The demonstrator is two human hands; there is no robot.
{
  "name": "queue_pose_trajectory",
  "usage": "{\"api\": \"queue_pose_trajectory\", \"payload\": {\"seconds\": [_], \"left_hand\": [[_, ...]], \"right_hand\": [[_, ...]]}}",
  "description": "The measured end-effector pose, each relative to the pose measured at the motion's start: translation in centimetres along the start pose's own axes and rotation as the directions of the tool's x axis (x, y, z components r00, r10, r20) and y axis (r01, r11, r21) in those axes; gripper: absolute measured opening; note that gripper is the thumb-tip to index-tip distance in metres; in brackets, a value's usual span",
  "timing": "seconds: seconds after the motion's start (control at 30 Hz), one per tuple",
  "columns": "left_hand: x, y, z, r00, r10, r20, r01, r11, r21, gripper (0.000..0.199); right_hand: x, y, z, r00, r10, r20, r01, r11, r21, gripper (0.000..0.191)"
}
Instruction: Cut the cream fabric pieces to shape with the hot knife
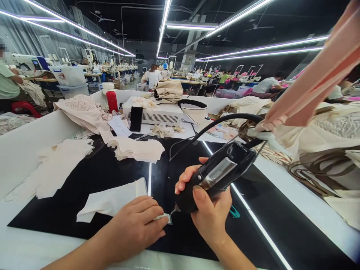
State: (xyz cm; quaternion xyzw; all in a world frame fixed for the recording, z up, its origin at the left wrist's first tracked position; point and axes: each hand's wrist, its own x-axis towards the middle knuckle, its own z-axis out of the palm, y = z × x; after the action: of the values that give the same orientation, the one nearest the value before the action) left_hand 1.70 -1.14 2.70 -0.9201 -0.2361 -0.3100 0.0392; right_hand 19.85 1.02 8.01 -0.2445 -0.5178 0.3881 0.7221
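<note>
My right hand point(209, 210) is wrapped round a black corded handheld power tool point(194, 195) with a silver plate and a narrow metal tip. The tip points down and left, close to the end of a small pale strip point(169, 217) under my left fingertips. My left hand point(140, 221) is closed, fingers together, pressing the near end of a white fabric piece point(115, 198) onto the black work surface point(180, 240). Part of that fabric is hidden beneath the hand. Pink cloth point(306, 78) is knotted round the tool's rear end, running up to the right.
Cut fabric pieces point(62, 165) lie at left, and a fabric stack point(137, 150) lies farther back. A phone point(136, 119) leans on a white vented box point(157, 112). A teal tool point(234, 212) lies by my right hand. Garments point(332, 131) are heaped at right.
</note>
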Motion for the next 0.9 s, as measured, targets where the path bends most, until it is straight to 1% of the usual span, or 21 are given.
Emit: {"api": "queue_pose_trajectory", "payload": {"seconds": [0.13, 0.33, 0.8, 0.9], "left_hand": [[-0.28, -0.02, 0.46, 0.999, 0.019, 0.041, -0.02, 1.0, 0.021, 0.02], [-0.86, -0.49, 0.9, 0.996, -0.021, 0.089, 0.016, 0.998, 0.055, 0.018], [-0.89, -0.41, 0.83, 0.999, -0.018, 0.049, 0.016, 0.999, 0.044, 0.022], [-0.9, -0.36, 0.77, 0.998, -0.022, 0.059, 0.02, 0.999, 0.034, 0.021]], "right_hand": [[-0.29, 0.4, 0.35, 1.0, 0.004, 0.015, -0.004, 1.0, 0.004, 0.039], [-0.35, 0.56, 0.57, 1.0, -0.008, 0.014, 0.008, 1.0, 0.004, 0.041], [-0.3, 0.68, 0.5, 1.0, -0.026, 0.017, 0.026, 1.0, 0.017, 0.039], [-0.41, 0.78, 0.49, 1.0, -0.023, 0.021, 0.022, 1.0, 0.021, 0.039]]}}
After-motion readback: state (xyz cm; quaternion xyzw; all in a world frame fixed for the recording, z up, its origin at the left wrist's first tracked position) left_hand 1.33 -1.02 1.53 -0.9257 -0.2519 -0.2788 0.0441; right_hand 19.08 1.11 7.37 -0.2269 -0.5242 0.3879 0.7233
